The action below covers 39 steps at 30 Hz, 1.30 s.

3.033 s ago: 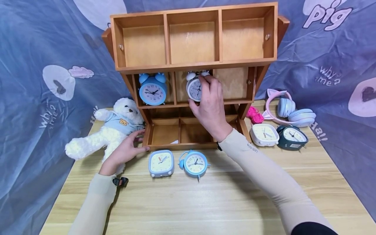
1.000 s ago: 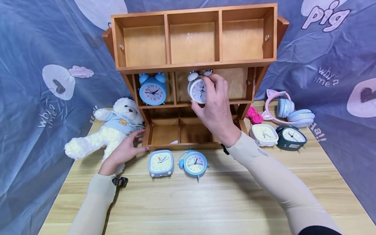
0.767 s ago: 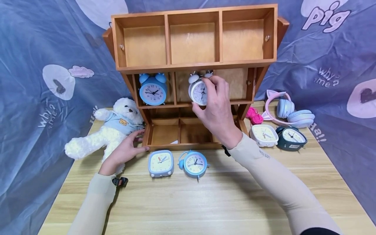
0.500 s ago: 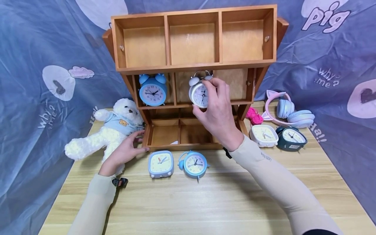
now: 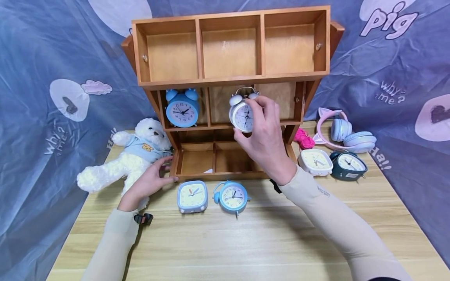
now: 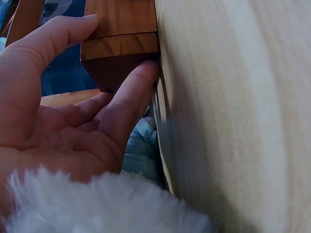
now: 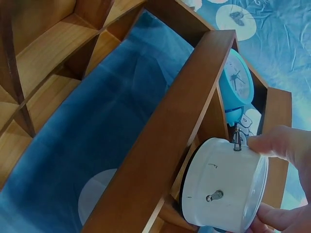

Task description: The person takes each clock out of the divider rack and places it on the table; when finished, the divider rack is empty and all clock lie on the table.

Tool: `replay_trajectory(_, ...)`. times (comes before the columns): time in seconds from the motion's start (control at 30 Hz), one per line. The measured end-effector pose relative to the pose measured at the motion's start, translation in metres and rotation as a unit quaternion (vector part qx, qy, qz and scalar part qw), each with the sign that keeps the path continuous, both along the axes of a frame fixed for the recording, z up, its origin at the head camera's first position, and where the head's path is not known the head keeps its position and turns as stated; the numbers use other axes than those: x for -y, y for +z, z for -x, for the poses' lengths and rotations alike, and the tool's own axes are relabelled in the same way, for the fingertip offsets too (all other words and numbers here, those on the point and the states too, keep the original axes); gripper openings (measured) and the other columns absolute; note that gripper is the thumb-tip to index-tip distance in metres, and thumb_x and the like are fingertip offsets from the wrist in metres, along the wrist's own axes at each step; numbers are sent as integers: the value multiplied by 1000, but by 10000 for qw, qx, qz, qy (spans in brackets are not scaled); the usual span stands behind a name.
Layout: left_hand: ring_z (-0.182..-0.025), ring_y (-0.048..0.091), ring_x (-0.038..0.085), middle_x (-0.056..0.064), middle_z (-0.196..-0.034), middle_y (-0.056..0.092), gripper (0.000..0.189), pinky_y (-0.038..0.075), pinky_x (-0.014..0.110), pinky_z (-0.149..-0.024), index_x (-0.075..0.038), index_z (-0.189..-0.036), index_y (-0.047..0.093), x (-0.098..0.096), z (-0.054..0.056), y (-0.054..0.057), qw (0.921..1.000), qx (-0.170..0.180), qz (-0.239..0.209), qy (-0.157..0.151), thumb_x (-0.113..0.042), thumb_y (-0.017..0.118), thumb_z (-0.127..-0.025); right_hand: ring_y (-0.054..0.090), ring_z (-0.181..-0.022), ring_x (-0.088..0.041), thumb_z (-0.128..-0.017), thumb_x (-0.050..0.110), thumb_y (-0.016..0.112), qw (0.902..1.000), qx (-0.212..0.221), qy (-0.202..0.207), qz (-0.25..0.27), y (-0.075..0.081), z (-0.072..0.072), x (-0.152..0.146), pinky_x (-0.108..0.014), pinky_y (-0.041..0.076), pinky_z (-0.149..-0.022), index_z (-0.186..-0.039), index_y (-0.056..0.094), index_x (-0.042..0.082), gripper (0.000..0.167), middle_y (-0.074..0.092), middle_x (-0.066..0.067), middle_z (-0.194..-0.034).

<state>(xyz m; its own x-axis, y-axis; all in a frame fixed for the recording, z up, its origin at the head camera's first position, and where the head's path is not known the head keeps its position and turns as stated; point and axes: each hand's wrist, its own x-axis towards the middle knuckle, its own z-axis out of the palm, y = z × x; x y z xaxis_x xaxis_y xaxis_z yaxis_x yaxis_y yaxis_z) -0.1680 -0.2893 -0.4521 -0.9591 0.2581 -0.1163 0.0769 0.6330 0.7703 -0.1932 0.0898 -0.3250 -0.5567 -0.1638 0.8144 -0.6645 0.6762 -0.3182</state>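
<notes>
My right hand [image 5: 265, 136] pinches a white twin-bell alarm clock [image 5: 242, 117] by its rim, thumb low and fingers near the top. The clock is at the front of the middle row's centre compartment, its handle and bells showing. In the right wrist view the white clock [image 7: 218, 184] turns its side and a small metal foot to the camera. My left hand [image 5: 150, 179] holds the lower left corner of the wooden shelf [image 5: 228, 80]; in the left wrist view, thumb and fingers lie on different faces of the shelf corner [image 6: 121, 48]. A blue twin-bell clock [image 5: 183, 111] stands in the left compartment.
A lavender square clock [image 5: 192, 196] and a blue round clock [image 5: 233, 196] lie before the shelf. At right are a white clock [image 5: 315, 162], a dark green clock [image 5: 349, 165], pink headphones [image 5: 341, 128] and a pink bundle [image 5: 304, 138]. A white teddy bear [image 5: 123, 168] leans left.
My right hand has shifted right and down with the white clock, toward the compartment's front edge, and the clock's handle has come into sight. My left hand stays at the shelf corner.
</notes>
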Motion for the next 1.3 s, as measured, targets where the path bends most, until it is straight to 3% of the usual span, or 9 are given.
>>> replay_trajectory(0.13, -150, 55, 52, 30, -173, 43, 88, 60, 41, -100, 0, -173, 32, 0, -1, 1, 10000, 18, 19, 9, -18, 81, -103, 50, -125, -51, -85, 9, 90, 10000, 63, -5, -30, -1, -3, -2, -56, 53, -103, -143, 62, -9, 67, 54, -33, -139)
replay_trajectory(0.4, -151, 55, 53, 31, -173, 43, 88, 55, 62, -116, 1, -173, 32, -1, 0, 1, 10000, -38, 32, -8, -19, 81, -103, 50, -127, -53, -86, 9, 91, 9998, 196, -24, -103, -4, -11, -10, -58, 51, -106, -144, 61, -8, 68, 53, -34, -140)
replay_trajectory(0.8, -152, 54, 52, 29, -174, 43, 88, 55, 60, -114, 0, -174, 31, -1, 0, 0, 10000, -9, 49, 2, -20, 81, -104, 49, -130, -51, -87, 10, 90, 9983, 520, -102, -259, -10, -23, -22, -57, 51, -112, -145, 61, -7, 68, 52, -32, -140)
replay_trajectory(1.3, -150, 54, 53, 32, -172, 43, 87, 54, 62, -116, 2, -173, 31, -2, -2, 2, 10000, -38, 22, 0, -18, 80, -104, 49, -125, -51, -82, 10, 92, 9958, 898, -107, -174, -25, -36, -31, -56, 52, -104, -142, 64, -7, 68, 54, -33, -139)
